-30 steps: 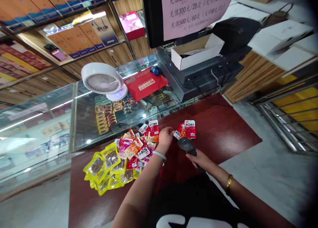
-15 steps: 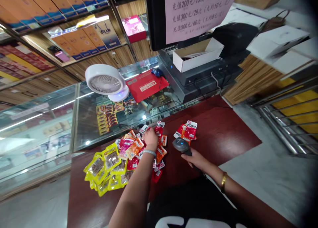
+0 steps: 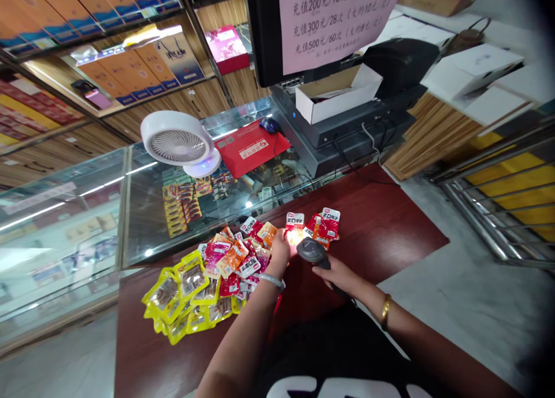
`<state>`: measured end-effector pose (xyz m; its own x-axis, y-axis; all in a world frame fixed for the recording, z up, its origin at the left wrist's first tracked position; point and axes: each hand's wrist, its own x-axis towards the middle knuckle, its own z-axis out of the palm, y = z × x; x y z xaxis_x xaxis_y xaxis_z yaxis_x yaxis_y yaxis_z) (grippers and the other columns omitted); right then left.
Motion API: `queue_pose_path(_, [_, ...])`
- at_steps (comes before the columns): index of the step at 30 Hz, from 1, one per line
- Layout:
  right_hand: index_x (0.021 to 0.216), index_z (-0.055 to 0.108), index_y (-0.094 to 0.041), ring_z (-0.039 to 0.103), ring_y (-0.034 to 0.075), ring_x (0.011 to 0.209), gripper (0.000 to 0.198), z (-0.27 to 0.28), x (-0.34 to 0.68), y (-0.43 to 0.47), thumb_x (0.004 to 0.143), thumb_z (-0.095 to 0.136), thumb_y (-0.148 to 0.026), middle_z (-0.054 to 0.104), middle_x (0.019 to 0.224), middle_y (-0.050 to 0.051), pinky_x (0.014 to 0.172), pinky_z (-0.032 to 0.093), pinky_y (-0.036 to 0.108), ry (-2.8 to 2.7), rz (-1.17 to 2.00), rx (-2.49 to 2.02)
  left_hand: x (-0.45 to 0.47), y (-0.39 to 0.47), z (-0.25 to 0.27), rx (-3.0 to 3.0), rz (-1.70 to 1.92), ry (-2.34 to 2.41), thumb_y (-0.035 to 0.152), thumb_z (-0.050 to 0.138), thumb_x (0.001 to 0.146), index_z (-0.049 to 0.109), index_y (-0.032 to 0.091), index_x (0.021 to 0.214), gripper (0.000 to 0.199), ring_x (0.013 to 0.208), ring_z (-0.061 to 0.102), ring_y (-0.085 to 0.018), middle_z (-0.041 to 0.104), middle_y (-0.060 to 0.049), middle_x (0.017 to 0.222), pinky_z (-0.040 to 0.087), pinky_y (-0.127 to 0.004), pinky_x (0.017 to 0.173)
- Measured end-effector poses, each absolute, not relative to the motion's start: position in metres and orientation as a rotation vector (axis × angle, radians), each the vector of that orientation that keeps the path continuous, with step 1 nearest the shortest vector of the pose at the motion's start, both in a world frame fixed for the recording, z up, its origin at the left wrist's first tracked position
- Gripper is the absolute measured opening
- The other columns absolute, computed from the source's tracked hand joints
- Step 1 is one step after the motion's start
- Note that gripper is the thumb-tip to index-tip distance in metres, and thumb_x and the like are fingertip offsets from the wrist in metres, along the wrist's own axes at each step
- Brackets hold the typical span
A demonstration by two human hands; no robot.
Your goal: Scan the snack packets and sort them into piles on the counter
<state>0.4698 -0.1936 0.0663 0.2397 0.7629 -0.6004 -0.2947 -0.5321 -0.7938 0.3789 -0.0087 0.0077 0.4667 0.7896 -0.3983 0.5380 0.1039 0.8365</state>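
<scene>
Clamps the fingers of the left hand (image 3: 280,249) on the left side of a red packet (image 3: 295,218) with a white top, its lower part washed out by a bright glow. Holds it above or against the counter (image 3: 373,204), cannot tell which. Wraps the fingers of the right hand (image 3: 336,273) round the handle of a dark handheld scanner (image 3: 311,250), its head just beside the glowing part of the packet. Wears a pale bracelet (image 3: 272,280) on the left wrist and a gold bracelet (image 3: 385,311) on the right.

Has on the left of the counter a heap of yellow-edged pouches (image 3: 191,277). Has against its right side a jumbled heap of red, orange and pink packets (image 3: 233,260), partly behind the left hand and forearm. Has just right of the held packet a small overlapping group of packets (image 3: 330,224), apart from the big heap.

Looks over, on the far side, a glass display case (image 3: 145,213) with a white fan (image 3: 177,137) on top, a red mat (image 3: 254,152) to its right and a mouse (image 3: 269,125) on the mat's far right corner. Sees farther right an open white box (image 3: 323,110) on a dark unit (image 3: 347,129), just near of a pink printed sheet (image 3: 333,22).
</scene>
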Motion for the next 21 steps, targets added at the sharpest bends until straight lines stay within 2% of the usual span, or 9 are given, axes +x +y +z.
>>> queue_pose_path(4, [0.114,0.048,-0.017,0.041,0.009,0.036,0.055,0.061,0.470,-0.200,0.078,0.066,-0.054,0.046,0.046,-0.012,0.039,0.031,0.021,-0.441,1.450,-1.591,0.386,-0.015,0.001,1.544,0.276,1.152,0.028,0.048,0.090,0.061,0.016,0.094,0.018,0.075,0.063,-0.015,0.068,-0.005,0.085,0.050,-0.027,0.074])
queue_pose_path(10, [0.107,0.048,-0.017,0.041,0.009,0.036,0.055,0.059,0.473,-0.211,0.075,0.066,-0.059,0.047,0.047,-0.012,0.039,0.030,0.021,-0.401,1.442,-1.637,0.406,-0.025,0.013,1.682,0.144,0.953,0.034,0.050,0.092,0.067,0.018,0.108,0.028,0.093,0.066,-0.019,0.072,-0.009,0.103,0.050,-0.031,0.087])
queue_pose_path(13, [0.104,0.049,-0.017,0.040,0.009,0.035,0.052,0.058,0.475,-0.214,0.075,0.065,-0.058,0.046,0.042,-0.012,0.040,0.029,0.021,-0.401,1.441,-1.673,0.393,-0.007,0.031,2.031,0.095,1.126,0.033,0.055,0.089,0.068,0.017,0.107,0.027,0.103,0.063,-0.024,0.069,-0.012,0.110,0.045,-0.037,0.095])
queue_pose_path(16, [0.103,0.049,-0.018,0.040,0.009,0.036,0.050,0.058,0.474,-0.215,0.076,0.065,-0.056,0.046,0.041,-0.012,0.041,0.029,0.021,-0.405,1.446,-1.677,0.369,0.019,0.046,2.372,0.001,1.477,0.037,0.064,0.081,0.061,0.013,0.120,0.046,0.117,0.053,-0.034,0.060,-0.019,0.123,0.039,-0.047,0.100])
queue_pose_path(18, [0.102,0.048,-0.018,0.040,0.009,0.036,0.051,0.057,0.472,-0.215,0.075,0.065,-0.057,0.046,0.041,-0.012,0.041,0.029,0.021,-0.399,1.459,-1.671,0.357,0.033,0.050,2.456,-0.121,1.614,0.041,0.067,0.077,0.057,0.010,0.123,0.055,0.119,0.049,-0.038,0.057,-0.022,0.125,0.037,-0.049,0.100])
queue_pose_path(21, [0.102,0.047,-0.018,0.040,0.010,0.035,0.053,0.054,0.469,-0.215,0.074,0.065,-0.058,0.044,0.041,-0.013,0.040,0.029,0.021,-0.383,1.472,-1.663,0.350,0.046,0.050,2.491,-0.256,1.642,0.044,0.066,0.076,0.060,0.011,0.114,0.050,0.116,0.050,-0.037,0.058,-0.021,0.121,0.037,-0.047,0.098])
